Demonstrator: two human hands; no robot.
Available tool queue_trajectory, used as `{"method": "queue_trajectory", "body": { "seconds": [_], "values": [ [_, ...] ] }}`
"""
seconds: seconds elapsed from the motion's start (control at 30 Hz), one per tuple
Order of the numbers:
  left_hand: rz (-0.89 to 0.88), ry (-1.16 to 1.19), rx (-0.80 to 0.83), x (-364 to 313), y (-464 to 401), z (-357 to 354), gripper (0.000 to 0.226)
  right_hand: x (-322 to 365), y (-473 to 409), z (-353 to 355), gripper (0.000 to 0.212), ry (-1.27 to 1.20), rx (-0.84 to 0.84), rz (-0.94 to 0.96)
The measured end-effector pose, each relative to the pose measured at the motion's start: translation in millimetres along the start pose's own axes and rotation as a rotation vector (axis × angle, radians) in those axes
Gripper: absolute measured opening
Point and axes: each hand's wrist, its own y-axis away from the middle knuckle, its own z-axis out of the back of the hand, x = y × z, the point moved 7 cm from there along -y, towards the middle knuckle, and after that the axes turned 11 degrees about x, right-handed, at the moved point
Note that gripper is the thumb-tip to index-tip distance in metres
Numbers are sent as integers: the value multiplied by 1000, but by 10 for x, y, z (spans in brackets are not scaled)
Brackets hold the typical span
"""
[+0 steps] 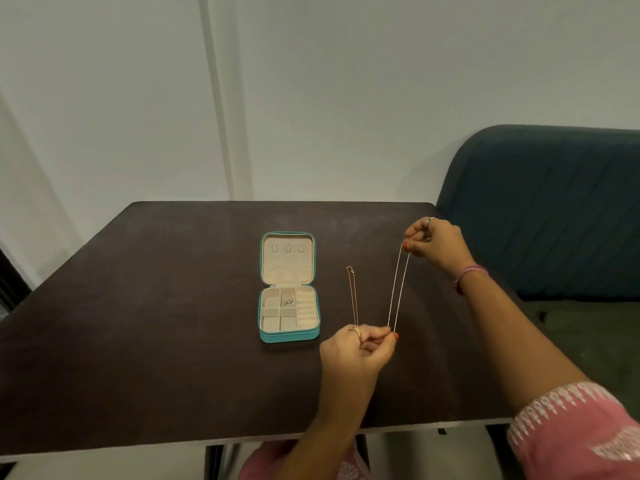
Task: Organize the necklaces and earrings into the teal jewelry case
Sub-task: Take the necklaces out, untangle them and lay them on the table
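- Teal jewelry case (pixel 289 336): lies open on the dark table, a little left of the hands. Its lid (pixel 287 258) is folded back flat, away from the person, and shows a beige lining with three small tabs in a row near its far edge.
- Case base: divided into beige compartments, with square cells at left and centre and a ribbed ring-roll section (pixel 307 308) along the right side. A small silvery jewellery piece (pixel 288 301) lies in the upper centre cell; what kind of piece it is cannot be told.
- Silver necklace (pixel 398 289): a thin doubled chain stretched taut between the two hands, running from near front to far right, right of the case and apart from it.
- Gold necklace (pixel 352 295): a thin chain lying straight on the table between the case and the silver chain, touching neither; its near end disappears behind the left hand.
- Left hand (pixel 356 348): thumb and forefinger pressed together, pinching the near end of the silver chain; the other fingers are curled into the palm. A gold ring (pixel 356 331) sits on one finger.
- Right hand (pixel 434 242): fingertips pinching the far end of the same chain, the rest curled; a ring on one finger and a pink thread bracelet (pixel 469 271) at the wrist.
- Pink embroidered sleeve (pixel 571 427): covers the right upper arm at the lower right corner.
- Table (pixel 156 323): dark brown, standing against a pale wall.
- Dark teal sofa (pixel 547 209): beside the table's right edge.
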Motion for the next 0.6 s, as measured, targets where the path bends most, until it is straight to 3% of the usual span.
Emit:
{"method": "queue_trajectory", "body": {
  "seconds": [0.23,0.37,0.6],
  "values": [
    [-127,-408,112,25,23,-290,7,-224,-157,-487,23,43,182,-45],
    [18,-353,269,151,60,-413,24,-293,-202,-766,19,35,229,-71],
    [65,-537,381,278,109,-571,26,-381,-284,-896,20,-1,216,-133]
  ]
}}
